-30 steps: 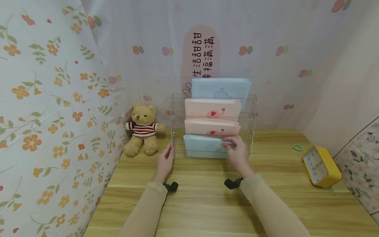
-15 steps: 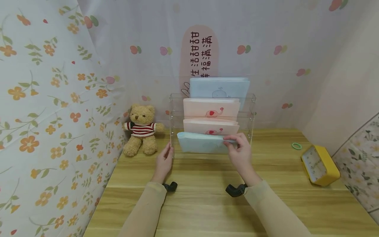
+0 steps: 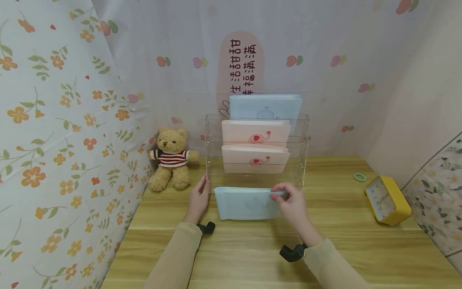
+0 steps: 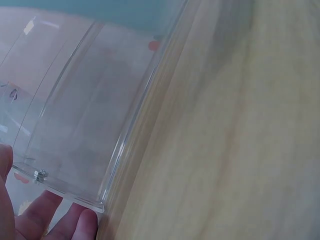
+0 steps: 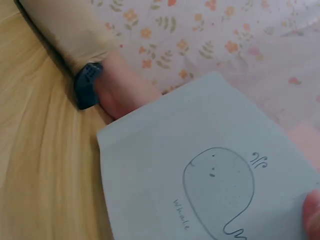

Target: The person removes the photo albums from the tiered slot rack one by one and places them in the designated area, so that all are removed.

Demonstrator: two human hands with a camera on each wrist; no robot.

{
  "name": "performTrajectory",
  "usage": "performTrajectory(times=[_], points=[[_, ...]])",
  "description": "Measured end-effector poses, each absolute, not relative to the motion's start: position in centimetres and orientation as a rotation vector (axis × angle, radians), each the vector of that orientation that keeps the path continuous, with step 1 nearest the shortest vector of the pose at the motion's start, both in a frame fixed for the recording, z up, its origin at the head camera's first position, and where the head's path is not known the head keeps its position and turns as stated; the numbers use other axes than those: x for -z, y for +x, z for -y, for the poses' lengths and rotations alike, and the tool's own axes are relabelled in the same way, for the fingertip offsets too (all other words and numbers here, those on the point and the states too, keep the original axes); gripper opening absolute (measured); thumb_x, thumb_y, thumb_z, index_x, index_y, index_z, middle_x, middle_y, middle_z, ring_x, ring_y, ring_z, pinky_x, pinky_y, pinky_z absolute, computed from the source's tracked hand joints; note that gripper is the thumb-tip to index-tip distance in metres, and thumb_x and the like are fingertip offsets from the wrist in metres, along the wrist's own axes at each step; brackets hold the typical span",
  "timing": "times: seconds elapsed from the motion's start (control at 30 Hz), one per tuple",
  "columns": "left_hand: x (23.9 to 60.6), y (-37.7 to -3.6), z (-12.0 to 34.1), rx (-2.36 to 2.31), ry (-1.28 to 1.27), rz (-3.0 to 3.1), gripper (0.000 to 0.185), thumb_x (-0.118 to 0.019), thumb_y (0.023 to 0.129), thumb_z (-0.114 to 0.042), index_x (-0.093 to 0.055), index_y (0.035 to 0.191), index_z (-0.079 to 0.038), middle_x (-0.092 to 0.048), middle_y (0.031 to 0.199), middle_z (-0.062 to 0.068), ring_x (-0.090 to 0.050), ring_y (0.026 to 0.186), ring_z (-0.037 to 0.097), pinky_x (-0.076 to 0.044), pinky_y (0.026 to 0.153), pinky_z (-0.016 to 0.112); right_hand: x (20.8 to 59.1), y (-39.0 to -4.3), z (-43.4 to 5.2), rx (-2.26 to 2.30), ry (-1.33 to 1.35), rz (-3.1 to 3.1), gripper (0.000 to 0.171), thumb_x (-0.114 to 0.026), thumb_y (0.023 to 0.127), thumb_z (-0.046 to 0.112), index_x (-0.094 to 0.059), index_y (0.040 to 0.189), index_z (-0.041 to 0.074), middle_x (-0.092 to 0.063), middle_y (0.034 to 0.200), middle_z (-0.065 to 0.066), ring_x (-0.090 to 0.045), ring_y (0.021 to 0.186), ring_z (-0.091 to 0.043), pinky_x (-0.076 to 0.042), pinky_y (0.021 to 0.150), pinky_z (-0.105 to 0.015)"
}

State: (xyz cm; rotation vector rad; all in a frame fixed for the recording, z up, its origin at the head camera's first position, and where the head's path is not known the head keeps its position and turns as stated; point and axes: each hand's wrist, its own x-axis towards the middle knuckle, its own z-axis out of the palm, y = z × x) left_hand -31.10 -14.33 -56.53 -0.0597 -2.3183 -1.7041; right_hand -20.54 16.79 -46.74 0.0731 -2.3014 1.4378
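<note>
My right hand [image 3: 291, 200] pinches the upper right edge of a light-blue soft-cover notebook [image 3: 238, 204]. The notebook stands up in front of the clear acrylic rack [image 3: 256, 175], its whale drawing and the word "whale" facing the right wrist camera. In that view the thumb [image 5: 312, 216] lies on the cover. My left hand [image 3: 198, 200] grips the rack's left side panel, thumb on one side and fingers [image 4: 45, 212] on the other. Higher in the rack sit two pink notebooks with elephants [image 3: 256, 159] and another light-blue one [image 3: 266, 105] at the top.
A teddy bear [image 3: 172, 158] in a striped shirt sits left of the rack. To the right lie a green ring [image 3: 359, 177] and a yellow clock [image 3: 389, 200]. Patterned cloth [image 3: 173, 40] hangs behind and at the sides of the wooden table [image 3: 245, 257].
The right hand has drawn the light-blue notebook out of the rack's lowest slot and toward me, down over the table. The left hand keeps its grip on the rack side.
</note>
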Motion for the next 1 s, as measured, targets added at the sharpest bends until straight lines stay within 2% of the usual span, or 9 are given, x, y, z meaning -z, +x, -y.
performTrajectory(times=[0.07, 0.2, 0.3, 0.47, 0.67, 0.8, 1.0], points=[[56.5, -31.1, 14.4, 1.695, -0.067, 2.321, 0.048, -0.057, 0.104, -0.045, -0.056, 0.148, -0.028, -0.064, 0.144, 0.008, -0.064, 0.128, 0.028, -0.053, 0.107, 0.048, 47.3, -20.5, -17.1, -1.449, 0.026, 2.357, 0.017, -0.082, 0.082, -0.001, -0.072, 0.090, 0.009, -0.073, 0.104, -0.013, -0.050, 0.079, -0.011, -0.037, 0.060, -0.021], [56.6, -31.1, 14.4, 1.685, -0.079, 2.322, 0.049, -0.058, 0.104, -0.045, -0.056, 0.148, -0.026, -0.064, 0.144, 0.008, -0.064, 0.128, 0.028, -0.053, 0.107, 0.048, 48.0, -20.5, -17.8, -1.453, 0.022, 2.454, 0.017, -0.080, 0.084, 0.000, -0.071, 0.094, 0.010, -0.074, 0.110, -0.010, -0.058, 0.101, -0.017, -0.045, 0.080, -0.021], [56.7, -31.1, 14.5, 1.680, -0.083, 2.321, 0.049, -0.057, 0.104, -0.045, -0.056, 0.148, -0.025, -0.065, 0.143, 0.008, -0.064, 0.128, 0.028, -0.053, 0.107, 0.048, 48.1, -20.8, -18.5, -1.426, 0.116, 2.522, 0.018, -0.079, 0.086, 0.002, -0.070, 0.098, 0.012, -0.073, 0.111, -0.008, -0.060, 0.107, -0.019, -0.047, 0.092, -0.026], [56.9, -31.3, 14.4, 1.678, -0.071, 2.328, 0.049, -0.056, 0.103, -0.049, -0.055, 0.148, -0.029, -0.065, 0.143, 0.006, -0.064, 0.128, 0.026, -0.053, 0.107, 0.048, 48.0, -21.6, -19.6, -1.361, 0.310, 2.608, 0.018, -0.076, 0.090, 0.005, -0.068, 0.104, 0.013, -0.071, 0.108, -0.006, -0.061, 0.104, -0.020, -0.047, 0.093, -0.031], [56.7, -31.0, 14.4, 1.682, -0.051, 2.342, 0.046, -0.056, 0.103, -0.048, -0.056, 0.147, -0.034, -0.064, 0.144, 0.005, -0.064, 0.128, 0.026, -0.054, 0.106, 0.047, 48.6, -22.7, -20.4, -1.293, 0.347, 2.675, 0.023, -0.075, 0.091, 0.004, -0.069, 0.111, 0.015, -0.069, 0.107, -0.006, -0.060, 0.102, -0.021, -0.047, 0.091, -0.036], [56.6, -31.0, 14.3, 1.679, -0.054, 2.337, 0.046, -0.058, 0.104, -0.044, -0.056, 0.147, -0.030, -0.065, 0.142, 0.006, -0.065, 0.126, 0.026, -0.054, 0.106, 0.047, 49.8, -23.1, -20.6, -1.282, 0.339, 2.683, 0.027, -0.076, 0.090, 0.004, -0.070, 0.113, 0.015, -0.070, 0.112, -0.007, -0.061, 0.107, -0.024, -0.047, 0.096, -0.043], [56.6, -31.1, 14.3, 1.701, -0.063, 2.315, 0.045, -0.058, 0.104, -0.040, -0.056, 0.148, -0.028, -0.066, 0.141, 0.006, -0.065, 0.126, 0.026, -0.054, 0.106, 0.046, 51.5, -23.4, -20.5, -1.326, 0.354, 2.668, 0.025, -0.076, 0.089, 0.005, -0.072, 0.110, 0.016, -0.072, 0.113, -0.004, -0.062, 0.113, -0.025, -0.047, 0.101, -0.048]])
